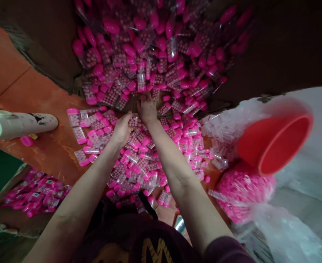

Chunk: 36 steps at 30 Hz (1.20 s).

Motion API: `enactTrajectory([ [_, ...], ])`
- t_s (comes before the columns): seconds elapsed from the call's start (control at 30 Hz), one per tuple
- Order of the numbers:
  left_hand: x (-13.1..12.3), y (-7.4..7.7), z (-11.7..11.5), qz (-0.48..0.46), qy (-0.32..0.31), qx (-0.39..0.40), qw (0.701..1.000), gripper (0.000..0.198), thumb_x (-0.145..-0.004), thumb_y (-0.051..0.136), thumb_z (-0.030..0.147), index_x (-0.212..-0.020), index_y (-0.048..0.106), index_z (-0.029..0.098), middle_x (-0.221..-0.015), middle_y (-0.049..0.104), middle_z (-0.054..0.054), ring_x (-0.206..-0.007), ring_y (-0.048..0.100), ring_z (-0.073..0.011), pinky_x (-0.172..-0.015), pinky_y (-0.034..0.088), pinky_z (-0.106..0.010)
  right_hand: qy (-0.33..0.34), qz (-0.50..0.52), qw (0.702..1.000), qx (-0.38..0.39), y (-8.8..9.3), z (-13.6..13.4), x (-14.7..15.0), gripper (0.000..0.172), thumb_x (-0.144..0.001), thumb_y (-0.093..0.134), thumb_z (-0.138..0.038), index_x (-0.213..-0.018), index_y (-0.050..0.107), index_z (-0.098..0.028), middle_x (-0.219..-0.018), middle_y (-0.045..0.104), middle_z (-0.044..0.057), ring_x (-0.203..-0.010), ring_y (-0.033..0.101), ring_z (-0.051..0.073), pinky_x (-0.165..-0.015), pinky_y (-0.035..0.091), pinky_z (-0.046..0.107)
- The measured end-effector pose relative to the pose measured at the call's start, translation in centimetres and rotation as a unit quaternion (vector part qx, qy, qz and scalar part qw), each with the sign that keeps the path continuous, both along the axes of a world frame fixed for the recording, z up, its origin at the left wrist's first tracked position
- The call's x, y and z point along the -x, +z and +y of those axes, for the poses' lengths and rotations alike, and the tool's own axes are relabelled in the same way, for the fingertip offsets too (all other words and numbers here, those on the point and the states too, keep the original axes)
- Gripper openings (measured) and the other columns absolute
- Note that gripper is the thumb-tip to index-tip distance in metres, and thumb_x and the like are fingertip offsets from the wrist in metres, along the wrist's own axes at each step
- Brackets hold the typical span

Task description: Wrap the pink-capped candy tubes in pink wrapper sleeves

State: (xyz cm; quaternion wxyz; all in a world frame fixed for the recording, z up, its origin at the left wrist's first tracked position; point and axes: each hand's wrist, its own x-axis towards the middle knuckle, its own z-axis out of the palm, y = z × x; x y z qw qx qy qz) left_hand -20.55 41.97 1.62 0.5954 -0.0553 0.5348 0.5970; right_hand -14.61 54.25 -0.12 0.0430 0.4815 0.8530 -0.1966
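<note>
Many small clear plastic bottles with bright pink caps [143,157], filled with pale pink balls, lie heaped in front of me. My left hand [122,129] is closed, thumb and fingers pinching one such bottle [134,121] on its side. Just beyond it, my right hand [148,108] reaches down at the far edge of the heap. Its fingers look apart and bent over the surface, touching the pile; the fingertips are partly hidden. Farther off, more of the same bottles [141,81] fill a dark brown cardboard box [273,65] and reach its near opening.
A red bucket-like container [273,146] leans at the right above a clear bag of small pink pieces [243,193]. Beside it lie clear plastic pieces [221,131]. A white pipe [26,120] stands at the left over the orange surface [51,146]. Pink packets [37,191] fill a box lower left.
</note>
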Motion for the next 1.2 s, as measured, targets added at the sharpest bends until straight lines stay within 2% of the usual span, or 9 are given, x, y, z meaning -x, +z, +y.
enactTrajectory([
  [0.1,0.0,-0.1,-0.1,0.002,0.001,-0.006,1.000,0.032,-0.100,0.062,0.046,-0.095,0.070,0.015,-0.074,0.073,-0.005,-0.072,0.075,-0.0181,-0.061,0.056,-0.025,-0.007,0.030,0.999,-0.036,1.2,0.6,-2.8,0.036,-0.110,0.041,-0.029,-0.130,0.066,-0.013,-0.136,0.067,0.020,-0.128,0.062,0.032,-0.111,0.050,0.047],
  [0.23,-0.2,-0.3,-0.1,0.004,0.006,-0.011,1.000,0.032,-0.097,0.067,0.048,-0.093,0.069,0.016,-0.072,0.073,-0.005,-0.078,0.077,-0.0209,-0.066,0.060,-0.028,-0.114,0.020,0.983,-0.145,2.1,2.2,-9.0,0.039,-0.109,0.037,-0.031,-0.122,0.068,-0.012,-0.126,0.068,0.024,-0.124,0.059,0.038,-0.107,0.046,0.059],
  [0.37,-0.8,-0.1,0.1,0.011,0.014,-0.028,0.999,0.025,-0.095,0.068,0.042,-0.090,0.069,0.017,-0.078,0.075,-0.006,-0.082,0.078,-0.0211,-0.067,0.059,-0.028,-0.096,-0.014,0.988,-0.124,2.1,1.9,-13.9,0.037,-0.108,0.035,-0.026,-0.116,0.069,-0.012,-0.119,0.071,0.023,-0.117,0.062,0.036,-0.105,0.047,0.055],
  [0.47,-1.4,0.3,0.2,0.012,0.003,-0.034,0.999,0.021,-0.095,0.064,0.036,-0.090,0.070,0.017,-0.079,0.076,-0.006,-0.078,0.076,-0.0196,-0.061,0.055,-0.026,-0.080,-0.048,0.990,-0.108,2.2,0.4,-15.2,0.037,-0.108,0.039,-0.028,-0.121,0.069,-0.011,-0.121,0.072,0.023,-0.117,0.063,0.036,-0.107,0.046,0.054],
  [0.6,-2.0,0.9,0.2,0.017,-0.013,-0.024,0.999,0.023,-0.095,0.063,0.036,-0.092,0.072,0.016,-0.080,0.076,-0.006,-0.072,0.072,-0.0182,-0.054,0.048,-0.024,-0.059,-0.003,0.997,-0.059,2.5,-1.5,-15.6,0.033,-0.106,0.047,-0.030,-0.114,0.073,-0.012,-0.116,0.076,0.021,-0.113,0.067,0.035,-0.106,0.051,0.050],
  [0.73,-2.3,1.8,0.2,-0.013,-0.022,-0.048,0.999,0.022,-0.092,0.062,0.035,-0.096,0.072,0.016,-0.086,0.076,-0.008,-0.081,0.075,-0.0201,-0.061,0.053,-0.025,-0.132,0.087,0.986,-0.060,3.3,-3.1,-15.6,0.029,-0.101,0.054,-0.032,-0.105,0.076,-0.014,-0.110,0.078,0.019,-0.111,0.068,0.035,-0.105,0.053,0.052],
  [0.97,-3.3,6.4,-0.1,-0.113,-0.108,-0.110,0.982,0.043,-0.097,0.044,0.030,-0.124,0.068,0.008,-0.106,0.080,-0.016,-0.105,0.078,-0.0282,-0.082,0.064,-0.035,-0.247,0.351,0.903,0.023,7.8,-8.1,-15.5,0.018,-0.092,0.064,-0.036,-0.103,0.071,-0.022,-0.096,0.077,0.005,-0.086,0.070,0.020,-0.084,0.060,0.037],
  [1.1,-5.0,9.9,-1.9,-0.139,-0.187,-0.157,0.960,0.057,-0.085,0.054,0.021,-0.140,0.061,0.008,-0.123,0.079,-0.017,-0.120,0.076,-0.0308,-0.100,0.063,-0.043,-0.286,0.464,0.836,0.064,11.2,-11.8,-17.3,0.015,-0.090,0.072,-0.034,-0.102,0.070,-0.025,-0.095,0.074,0.000,-0.086,0.069,0.015,-0.083,0.059,0.032],
  [1.2,-6.5,12.6,-4.0,-0.123,-0.248,-0.199,0.940,0.072,-0.074,0.058,0.008,-0.146,0.058,0.010,-0.130,0.077,-0.016,-0.128,0.072,-0.0305,-0.111,0.058,-0.046,-0.312,0.491,0.810,0.073,13.1,-15.2,-19.6,0.016,-0.091,0.073,-0.033,-0.105,0.070,-0.027,-0.094,0.072,-0.002,-0.080,0.067,0.012,-0.081,0.058,0.030],
])
